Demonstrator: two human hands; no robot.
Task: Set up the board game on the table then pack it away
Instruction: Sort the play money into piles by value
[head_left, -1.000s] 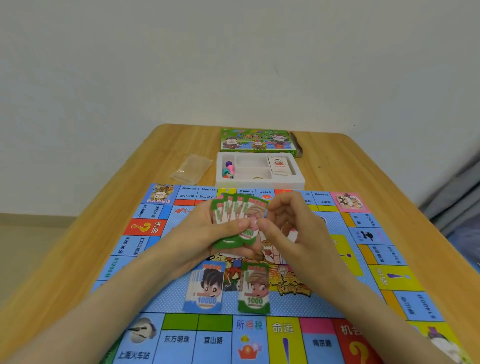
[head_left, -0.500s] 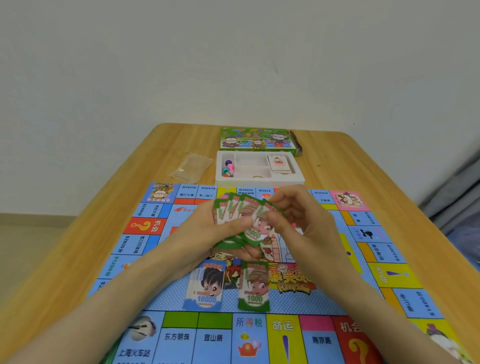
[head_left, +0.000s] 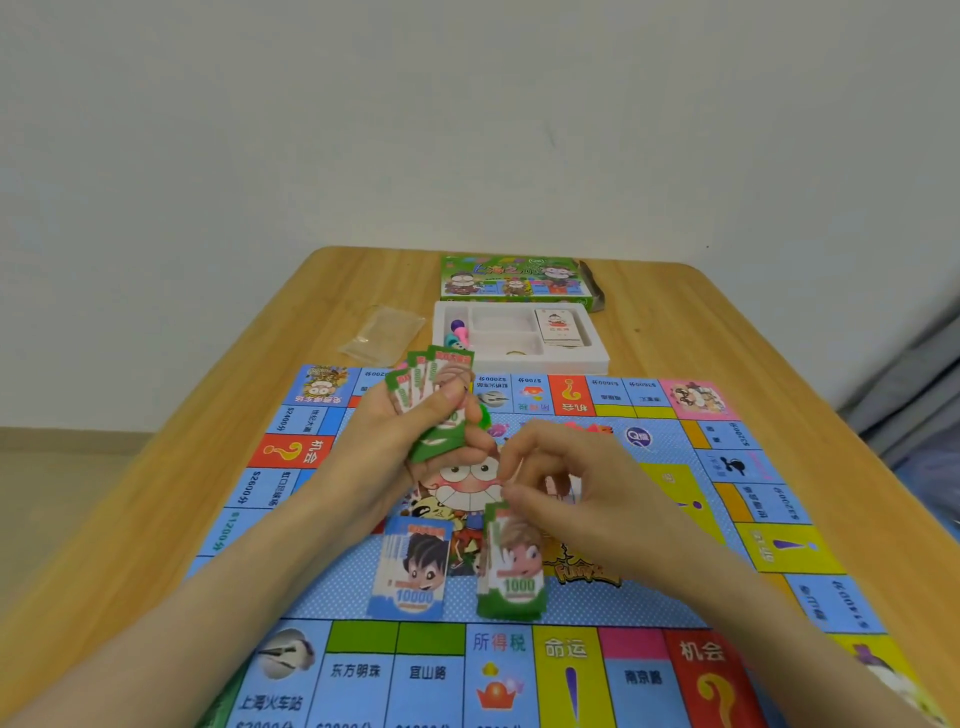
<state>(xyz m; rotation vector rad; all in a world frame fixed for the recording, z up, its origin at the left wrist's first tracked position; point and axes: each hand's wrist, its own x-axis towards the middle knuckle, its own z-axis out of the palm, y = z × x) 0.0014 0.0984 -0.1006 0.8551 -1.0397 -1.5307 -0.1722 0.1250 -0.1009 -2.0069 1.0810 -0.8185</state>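
A fan of green paper notes (head_left: 436, 400) is gripped in the left hand (head_left: 400, 452), with the thumb pressed across the printed faces and the fingers curled behind. The notes are held nearly upright, their long axis running up and away from the person, and the fan is spread toward the left of the grip. Below and to the right of that grip, the right hand (head_left: 576, 493) is held with its fingers curled and its fingertips (head_left: 508, 486) at the far end of a green pile (head_left: 511, 566) marked 1000; whether a note is pinched there cannot be told. This pile is laid flat on the game board (head_left: 337, 587), long axis running toward and away from the person, the numeral at the near end. Just left of it, below the left-hand grip, a blue pile (head_left: 413, 566) marked 10000 is laid the same way. Beyond both hands, a white tray (head_left: 597, 358) with a deck of cards (head_left: 558, 327) and coloured pawns (head_left: 457, 332) is seen on the wooden table (head_left: 701, 322), with a green box lid (head_left: 514, 280) behind it and a clear plastic bag (head_left: 382, 332) to its left.
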